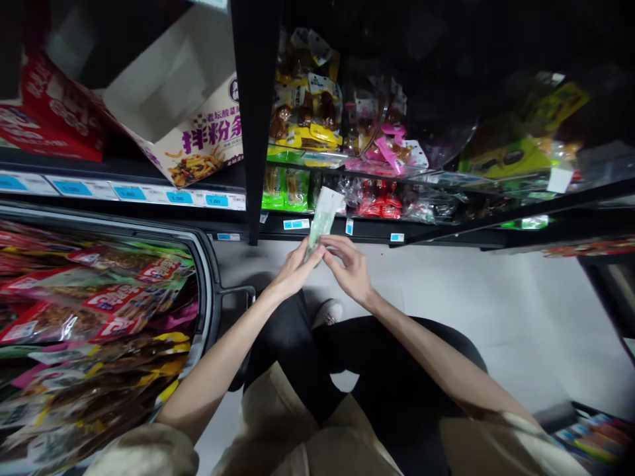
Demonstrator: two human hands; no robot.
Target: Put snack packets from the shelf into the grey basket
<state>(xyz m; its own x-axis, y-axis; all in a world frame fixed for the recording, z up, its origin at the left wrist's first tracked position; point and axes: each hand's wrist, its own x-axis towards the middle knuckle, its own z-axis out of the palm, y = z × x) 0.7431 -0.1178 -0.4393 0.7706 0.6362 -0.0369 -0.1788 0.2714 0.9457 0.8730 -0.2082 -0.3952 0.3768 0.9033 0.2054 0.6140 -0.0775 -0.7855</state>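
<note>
In the middle of the head view, my left hand (294, 270) pinches the lower part of a small pale green and white snack packet (325, 215). The packet stands tilted, its white end up and leaning right. My right hand (350, 268) is closed with bent fingers, and its fingertips meet the packet's right edge beside my left thumb. Just behind the hands are the lower shelf bins, with green packets (285, 188) and red packets (380, 198) in them. The packet's lower end is partly hidden by my fingers.
At left stands a basket (211, 291) heaped with snack bags (119, 297). Above it, an opened carton (208, 139) sits on a shelf with price tags (129, 193). Clear bins hold yellow packets (307, 116). Grey floor (421, 277) lies to the right, and a shelf post (255, 119) stands ahead.
</note>
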